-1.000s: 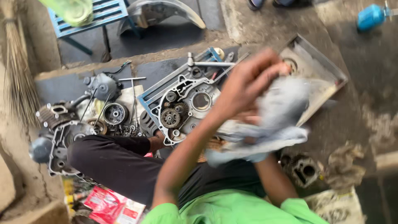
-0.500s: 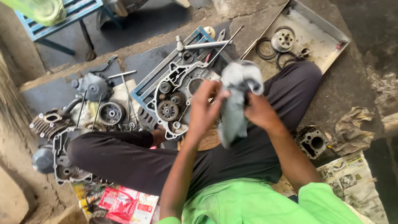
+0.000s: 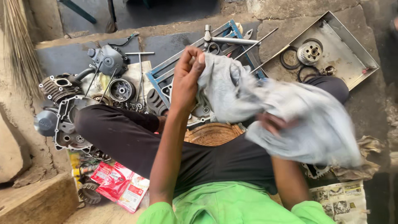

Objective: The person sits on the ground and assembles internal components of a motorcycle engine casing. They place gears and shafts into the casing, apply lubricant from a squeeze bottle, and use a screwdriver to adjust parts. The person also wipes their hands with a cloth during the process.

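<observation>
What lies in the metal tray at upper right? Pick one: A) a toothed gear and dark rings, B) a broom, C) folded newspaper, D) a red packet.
A: the metal tray holds a toothed gear and dark rings beside it.

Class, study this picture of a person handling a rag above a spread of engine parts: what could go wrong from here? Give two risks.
1. The grey rag, held by the left hand and right hand, hangs over the engine case and may snag on it or hide it.
2. Small loose parts in the metal tray, such as the gear, might get swept away by a swinging cloth.
</observation>
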`<state>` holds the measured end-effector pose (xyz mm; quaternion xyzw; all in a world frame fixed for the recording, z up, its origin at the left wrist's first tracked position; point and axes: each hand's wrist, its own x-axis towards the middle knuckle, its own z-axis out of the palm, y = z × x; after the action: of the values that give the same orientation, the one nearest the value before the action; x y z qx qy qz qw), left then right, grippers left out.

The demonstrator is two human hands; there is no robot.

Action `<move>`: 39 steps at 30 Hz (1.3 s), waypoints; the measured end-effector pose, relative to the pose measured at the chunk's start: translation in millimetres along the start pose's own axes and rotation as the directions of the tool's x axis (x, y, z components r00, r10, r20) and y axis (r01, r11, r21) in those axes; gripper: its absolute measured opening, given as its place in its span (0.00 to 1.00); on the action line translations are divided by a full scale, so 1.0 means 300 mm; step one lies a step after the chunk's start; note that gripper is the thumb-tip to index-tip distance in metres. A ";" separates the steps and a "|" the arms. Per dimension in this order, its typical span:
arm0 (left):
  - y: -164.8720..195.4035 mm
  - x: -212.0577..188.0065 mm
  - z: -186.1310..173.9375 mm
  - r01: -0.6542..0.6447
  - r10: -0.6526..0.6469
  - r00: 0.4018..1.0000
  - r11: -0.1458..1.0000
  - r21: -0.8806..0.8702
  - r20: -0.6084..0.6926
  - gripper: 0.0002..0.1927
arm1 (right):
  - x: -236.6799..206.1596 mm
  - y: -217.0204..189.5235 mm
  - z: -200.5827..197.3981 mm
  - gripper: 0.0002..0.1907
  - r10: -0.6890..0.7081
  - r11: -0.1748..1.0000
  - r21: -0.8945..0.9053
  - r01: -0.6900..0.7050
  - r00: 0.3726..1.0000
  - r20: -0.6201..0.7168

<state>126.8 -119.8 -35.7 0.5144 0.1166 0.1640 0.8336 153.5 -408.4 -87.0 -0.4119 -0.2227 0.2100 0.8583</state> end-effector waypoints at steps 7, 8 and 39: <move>0.160 0.037 -0.047 -0.356 0.327 0.933 0.897 0.263 0.149 0.09 | 0.093 -0.101 -0.116 0.08 0.207 0.879 -0.474 0.054 0.851 0.482; 0.180 0.043 -0.046 -0.333 0.321 0.942 0.929 0.159 0.100 0.09 | 0.098 -0.158 -0.135 0.09 0.351 0.848 -0.530 -0.021 0.771 0.531; 0.034 -0.239 0.511 -0.268 0.073 0.860 0.906 0.327 0.504 0.48 | 0.107 -0.188 0.097 0.28 0.021 0.971 -0.230 -0.057 0.987 -0.158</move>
<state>114.9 -269.4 43.3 0.7010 -0.1110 0.0794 0.7000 173.5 -405.2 -18.7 -0.5294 -0.1706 0.1668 0.8141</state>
